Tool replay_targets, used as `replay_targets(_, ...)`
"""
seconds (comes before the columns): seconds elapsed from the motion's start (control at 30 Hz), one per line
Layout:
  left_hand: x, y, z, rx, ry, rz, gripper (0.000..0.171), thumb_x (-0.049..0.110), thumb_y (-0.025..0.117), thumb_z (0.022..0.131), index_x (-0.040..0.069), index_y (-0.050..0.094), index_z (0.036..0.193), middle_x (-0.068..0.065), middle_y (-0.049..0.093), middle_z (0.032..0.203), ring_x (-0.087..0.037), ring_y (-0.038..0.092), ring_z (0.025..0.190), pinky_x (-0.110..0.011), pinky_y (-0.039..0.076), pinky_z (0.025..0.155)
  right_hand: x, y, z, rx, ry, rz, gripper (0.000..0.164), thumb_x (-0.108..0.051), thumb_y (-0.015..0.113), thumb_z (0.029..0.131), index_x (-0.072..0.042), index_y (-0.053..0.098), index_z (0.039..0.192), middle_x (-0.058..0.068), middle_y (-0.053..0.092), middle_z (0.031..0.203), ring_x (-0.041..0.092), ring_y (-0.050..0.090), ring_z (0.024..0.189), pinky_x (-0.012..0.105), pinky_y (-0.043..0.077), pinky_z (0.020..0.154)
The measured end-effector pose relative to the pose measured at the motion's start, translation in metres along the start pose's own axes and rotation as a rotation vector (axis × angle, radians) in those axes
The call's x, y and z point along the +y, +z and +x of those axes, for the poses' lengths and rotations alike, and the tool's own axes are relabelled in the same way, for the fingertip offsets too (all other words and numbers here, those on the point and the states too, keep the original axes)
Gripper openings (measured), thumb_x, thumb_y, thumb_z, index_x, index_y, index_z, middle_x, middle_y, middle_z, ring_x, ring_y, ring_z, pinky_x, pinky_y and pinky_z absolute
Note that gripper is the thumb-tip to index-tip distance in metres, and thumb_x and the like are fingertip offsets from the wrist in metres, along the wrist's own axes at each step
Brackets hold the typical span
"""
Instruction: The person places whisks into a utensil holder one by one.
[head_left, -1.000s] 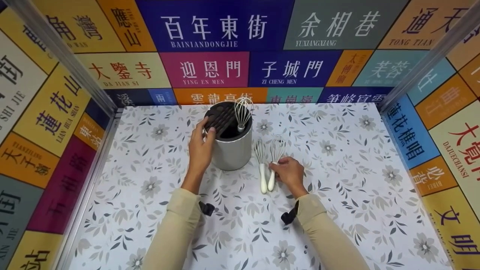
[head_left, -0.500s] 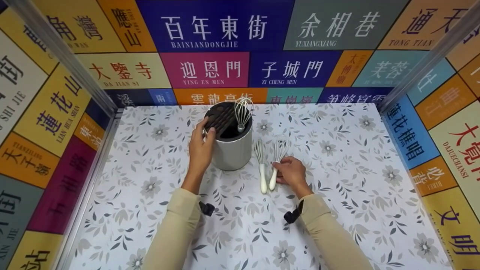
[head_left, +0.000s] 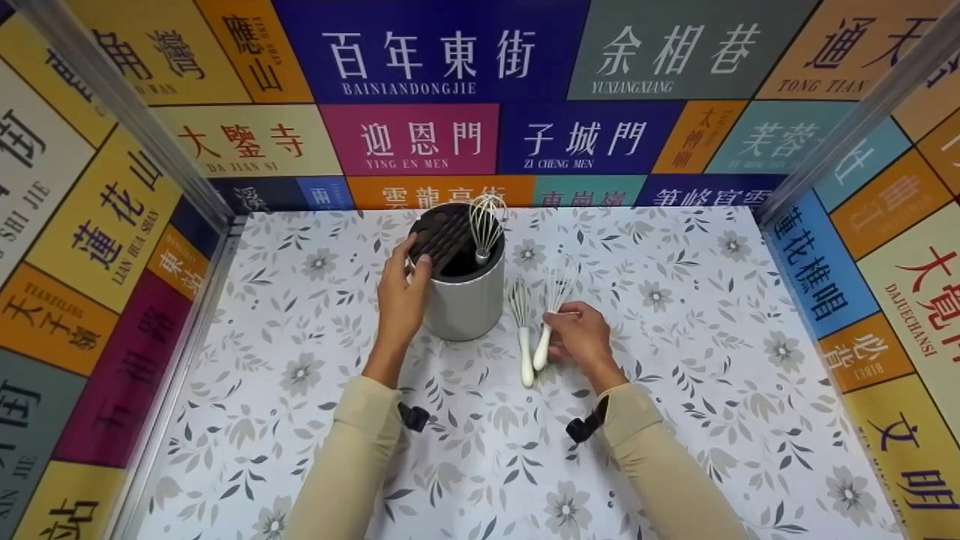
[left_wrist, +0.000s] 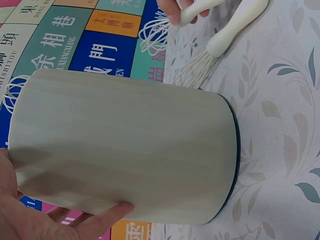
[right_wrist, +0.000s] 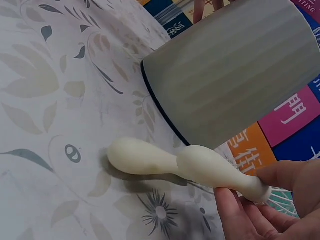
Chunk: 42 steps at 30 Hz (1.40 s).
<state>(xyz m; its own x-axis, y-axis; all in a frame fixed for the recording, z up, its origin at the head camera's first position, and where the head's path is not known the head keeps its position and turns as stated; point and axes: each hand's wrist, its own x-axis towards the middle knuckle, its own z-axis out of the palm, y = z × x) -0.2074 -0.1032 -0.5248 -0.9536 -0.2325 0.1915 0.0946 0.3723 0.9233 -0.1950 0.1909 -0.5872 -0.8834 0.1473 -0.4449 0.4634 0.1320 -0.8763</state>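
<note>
My right hand (head_left: 581, 335) pinches a whisk (head_left: 543, 349) by the upper end of its cream handle. The right wrist view shows that handle (right_wrist: 212, 165) raised above a second whisk (right_wrist: 140, 157), which lies on the cloth. My left hand (head_left: 403, 292) touches the utensil holder, a grey cylinder (head_left: 466, 307) with a black slotted top (head_left: 442, 234). Its fingertips rest at the rim, and in the left wrist view a straight finger (left_wrist: 107, 217) lies along the wall (left_wrist: 125, 135). A third whisk (head_left: 486, 229) stands in the holder, wire end up.
The table has a white cloth (head_left: 675, 360) printed with grey leaves and flowers. Printed panels (head_left: 420, 139) with large characters stand upright behind the holder and along both sides.
My right hand has lifted the whisk slightly and tilted it, its wires now farther back and right. The left hand and the holder have stayed in place.
</note>
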Motion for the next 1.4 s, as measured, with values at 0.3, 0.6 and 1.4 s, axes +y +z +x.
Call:
replay_targets(0.3, -0.001, 0.000, 0.000, 0.006, 0.000, 0.005, 0.047, 0.030, 0.055, 0.104, 0.018, 0.053, 0.149, -0.011, 0.055, 0.148, -0.024, 0.055, 0.127, -0.041, 0.045, 0.108, -0.019, 0.002, -0.007, -0.033, -0.046, 0.032, 0.050, -0.028, 0.075, 0.092, -0.005, 0.057, 0.132, 0.010, 0.070, 0.118, 0.022, 0.074, 0.088, 0.046, 0.062, 0.079)
replay_targets(0.6, 0.001, 0.000, 0.000, -0.015, -0.024, 0.017, 0.048, 0.032, 0.054, 0.105, 0.020, 0.051, 0.151, -0.010, 0.054, 0.149, -0.025, 0.056, 0.124, -0.041, 0.045, 0.107, -0.041, 0.007, -0.015, -0.029, -0.122, 0.112, 0.046, -0.024, 0.074, 0.092, -0.003, 0.055, 0.128, 0.009, 0.070, 0.110, 0.021, 0.075, 0.081, 0.039, 0.063, 0.068)
replay_targets(1.4, 0.002, -0.001, 0.000, -0.013, -0.040, 0.006, 0.047, 0.032, 0.054, 0.104, 0.021, 0.052, 0.150, -0.010, 0.055, 0.145, -0.027, 0.056, 0.115, -0.045, 0.046, 0.102, -0.110, 0.020, -0.043, -0.083, -0.298, 0.133, 0.037, -0.026, 0.069, 0.097, -0.007, 0.052, 0.124, 0.011, 0.061, 0.116, 0.025, 0.075, 0.085, 0.043, 0.063, 0.065)
